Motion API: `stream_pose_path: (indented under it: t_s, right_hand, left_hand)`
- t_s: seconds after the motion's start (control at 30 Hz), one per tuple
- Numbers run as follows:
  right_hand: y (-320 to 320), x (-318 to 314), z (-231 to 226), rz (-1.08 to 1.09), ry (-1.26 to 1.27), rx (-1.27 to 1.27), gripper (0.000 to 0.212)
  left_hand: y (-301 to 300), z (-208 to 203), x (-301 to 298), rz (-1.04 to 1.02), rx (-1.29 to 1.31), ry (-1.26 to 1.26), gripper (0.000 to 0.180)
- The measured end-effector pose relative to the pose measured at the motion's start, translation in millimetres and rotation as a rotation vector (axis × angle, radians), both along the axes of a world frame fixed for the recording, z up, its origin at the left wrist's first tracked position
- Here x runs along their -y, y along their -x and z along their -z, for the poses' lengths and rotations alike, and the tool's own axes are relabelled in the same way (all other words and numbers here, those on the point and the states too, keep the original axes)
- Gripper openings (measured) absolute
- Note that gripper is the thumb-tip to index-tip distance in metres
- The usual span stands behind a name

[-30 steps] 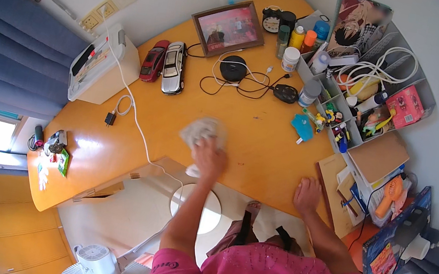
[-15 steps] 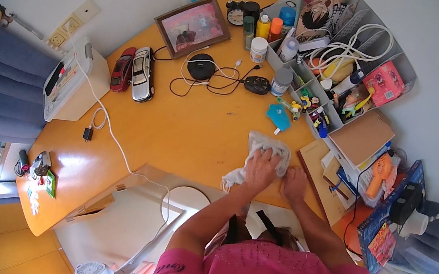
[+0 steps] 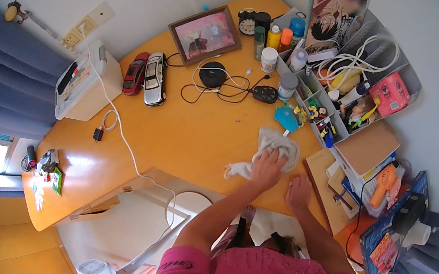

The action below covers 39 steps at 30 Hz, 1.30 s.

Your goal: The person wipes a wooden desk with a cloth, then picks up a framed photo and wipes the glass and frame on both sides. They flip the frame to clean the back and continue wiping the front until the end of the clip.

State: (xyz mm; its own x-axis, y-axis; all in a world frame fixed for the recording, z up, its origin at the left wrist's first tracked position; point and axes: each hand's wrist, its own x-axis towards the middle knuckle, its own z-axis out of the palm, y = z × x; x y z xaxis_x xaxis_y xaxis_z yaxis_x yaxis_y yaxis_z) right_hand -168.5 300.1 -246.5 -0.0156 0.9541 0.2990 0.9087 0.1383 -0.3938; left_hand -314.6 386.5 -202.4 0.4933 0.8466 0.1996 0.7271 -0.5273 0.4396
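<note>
My left hand (image 3: 266, 169) presses down on a pale grey cloth (image 3: 267, 138), its fingers curled into the bunched folds. The cloth lies crumpled on the orange-brown wooden desk (image 3: 195, 139), with a fringed end trailing to the left. My right hand (image 3: 298, 192) rests on the desk near the front edge, closed in a loose fist, apart from the cloth. Just beyond the cloth is a blue, flat, irregular item (image 3: 286, 118) with a white tab. Beside my right hand lies a flat brown board or folder (image 3: 324, 170).
Along the back stand two toy cars (image 3: 155, 80), a picture frame (image 3: 205, 35), a round black device (image 3: 213, 74) with cables, and bottles. A grey organizer (image 3: 307, 91), papers and an orange handheld fan (image 3: 383, 183) crowd the right. A white cable (image 3: 125, 153) crosses the left side.
My left hand has pushed the cloth slightly away from me, and its fringed end has drawn up from the desk edge. My right hand sits a little farther from the cloth. The view has shifted slightly.
</note>
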Motion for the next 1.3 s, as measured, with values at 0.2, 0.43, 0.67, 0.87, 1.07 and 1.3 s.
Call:
stream_pose_path:
  t_s: [0.2, 0.43, 0.67, 0.87, 1.07, 1.3]
  right_hand:
    - [-1, 2, 0, -0.002, 0.076, 0.014, 0.017]
    - [-2, 2, -4, -0.005, 0.131, 0.032, 0.019]
    - [0, 0, 1, -0.006, -0.004, 0.06, 0.005]
    - [-2, 3, 7, -0.017, 0.082, 0.009, 0.014]
    - [3, 1, -2, 0.006, 0.063, 0.068, 0.011]
    - [5, 0, -7, -0.02, 0.048, 0.075, 0.005]
  left_hand:
    - [64, 1, 54, 0.003, -0.067, 0.012, 0.044]
    - [170, 10, -13, -0.498, -0.151, -0.117, 0.04]
    - [161, 3, -26, -0.838, -0.159, -0.11, 0.032]
    - [61, 6, 65, -0.359, -0.004, -0.144, 0.038]
    - [63, -4, 84, -0.096, 0.056, 0.038, 0.036]
    - [193, 18, -5, -0.706, 0.022, -0.073, 0.037]
